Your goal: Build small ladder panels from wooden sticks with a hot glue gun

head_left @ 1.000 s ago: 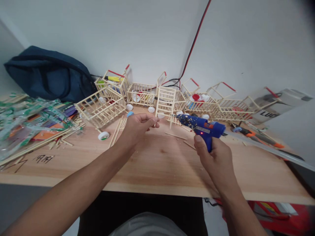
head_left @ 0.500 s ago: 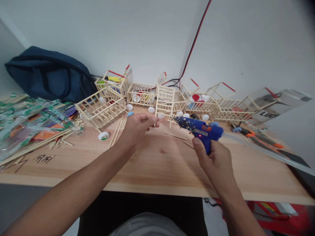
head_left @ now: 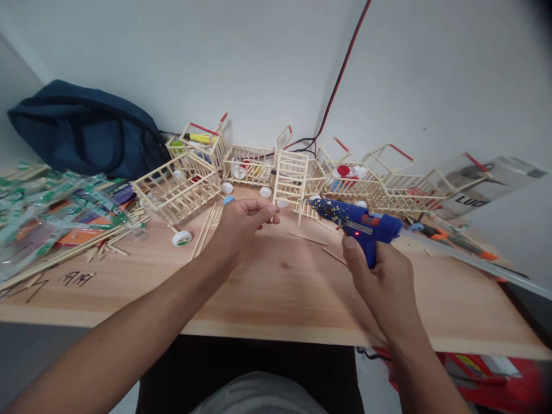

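Note:
Between thumb and fingertips, my left hand (head_left: 250, 221) pinches the lower end of one leg of a small ladder-like stick frame (head_left: 291, 178), holding it upright. My right hand (head_left: 383, 276) is wrapped round the handle of a blue hot glue gun (head_left: 366, 225) with a lit red light. Dried flecks cover the gun's front, and its nozzle points left, close to the frame's right leg. From its back a long translucent glue stick (head_left: 470, 263) trails to the right. Whether the nozzle touches the wood I cannot tell.
Miniature stick carts, among them a tipped cart (head_left: 179, 190), line the wall. Left lie plastic wrappers (head_left: 73, 201), loose sticks (head_left: 206, 230) and a dark blue bag (head_left: 90, 129). To the right are orange-handled pliers (head_left: 457, 238) and a clear container (head_left: 483, 184).
My right hand has drawn the glue gun slightly to the right, widening the space between its body and the stick frame. My left hand keeps its pinch, nearly still.

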Demonstrator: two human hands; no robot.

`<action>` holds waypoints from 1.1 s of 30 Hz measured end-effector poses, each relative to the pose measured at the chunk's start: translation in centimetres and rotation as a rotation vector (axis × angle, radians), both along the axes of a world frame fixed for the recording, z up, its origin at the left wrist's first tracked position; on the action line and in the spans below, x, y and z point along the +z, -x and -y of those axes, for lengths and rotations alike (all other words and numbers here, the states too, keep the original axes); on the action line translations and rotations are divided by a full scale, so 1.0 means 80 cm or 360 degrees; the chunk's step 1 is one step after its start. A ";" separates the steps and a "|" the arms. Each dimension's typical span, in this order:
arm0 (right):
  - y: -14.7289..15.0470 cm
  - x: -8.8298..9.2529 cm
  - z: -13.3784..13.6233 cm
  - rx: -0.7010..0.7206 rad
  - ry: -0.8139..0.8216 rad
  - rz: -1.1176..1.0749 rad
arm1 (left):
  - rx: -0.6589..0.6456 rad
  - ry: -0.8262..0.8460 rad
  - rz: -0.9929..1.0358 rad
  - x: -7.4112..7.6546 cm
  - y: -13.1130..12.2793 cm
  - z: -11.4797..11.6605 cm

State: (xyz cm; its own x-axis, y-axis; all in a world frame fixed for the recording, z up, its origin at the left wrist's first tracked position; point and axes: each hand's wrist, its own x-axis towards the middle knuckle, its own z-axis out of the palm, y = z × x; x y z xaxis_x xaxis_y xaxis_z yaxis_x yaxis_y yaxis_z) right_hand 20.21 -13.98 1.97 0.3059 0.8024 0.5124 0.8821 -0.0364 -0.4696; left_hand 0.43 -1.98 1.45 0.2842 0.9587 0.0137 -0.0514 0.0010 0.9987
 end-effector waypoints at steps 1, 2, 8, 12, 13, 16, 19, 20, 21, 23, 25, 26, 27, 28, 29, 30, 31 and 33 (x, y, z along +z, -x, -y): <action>0.000 0.001 -0.001 0.0001 0.0004 -0.0002 | -0.0005 -0.0005 -0.0003 0.000 0.000 0.000; 0.000 0.001 -0.002 0.0003 0.0012 -0.0005 | -0.0013 -0.0010 -0.0008 0.000 0.000 0.000; 0.001 0.004 -0.004 -0.0004 0.0057 -0.0002 | -0.0014 -0.0052 -0.0047 0.000 0.001 0.000; 0.000 0.006 -0.004 0.0018 0.0072 0.0006 | -0.0017 -0.0060 -0.0050 0.002 0.001 0.002; 0.000 0.006 -0.004 0.0015 0.0068 0.0005 | -0.0014 -0.0064 -0.0054 0.002 0.001 0.002; 0.000 0.006 -0.004 0.0015 0.0060 0.0017 | -0.0012 -0.0087 -0.0054 0.004 0.000 0.002; -0.001 0.006 -0.004 0.0030 0.0063 0.0029 | -0.0010 -0.0107 -0.0056 0.004 0.000 0.002; -0.001 0.006 -0.004 0.0034 0.0065 0.0027 | -0.0007 -0.0116 -0.0064 0.004 0.000 0.002; -0.001 0.006 -0.003 0.0035 0.0065 0.0026 | -0.0003 -0.0128 -0.0071 0.003 0.000 0.002; -0.002 0.007 -0.003 0.0034 0.0067 0.0030 | -0.0003 -0.0151 -0.0078 0.003 0.000 0.002; -0.002 0.007 -0.003 0.0028 0.0066 0.0038 | -0.0011 -0.0165 -0.0081 0.003 0.000 0.002; -0.003 0.008 -0.003 0.0025 0.0065 0.0042 | -0.0015 -0.0165 -0.0085 0.003 0.000 0.002; -0.003 0.008 -0.003 0.0026 0.0062 0.0047 | -0.0019 -0.0164 -0.0089 0.003 0.000 0.002; -0.003 0.008 -0.003 0.0029 0.0064 0.0049 | -0.0019 -0.0162 -0.0092 0.003 0.000 0.002; -0.004 0.009 -0.003 0.0034 0.0064 0.0048 | -0.0017 -0.0162 -0.0096 0.004 0.000 0.003; -0.003 0.009 -0.003 0.0038 0.0064 0.0047 | -0.0014 -0.0162 -0.0099 0.004 0.000 0.003; -0.003 0.009 -0.003 0.0041 0.0062 0.0047 | -0.0010 -0.0161 -0.0101 0.005 -0.001 0.003; -0.003 0.010 -0.004 0.0050 0.0060 0.0045 | -0.0006 -0.0154 -0.0103 0.005 -0.001 0.005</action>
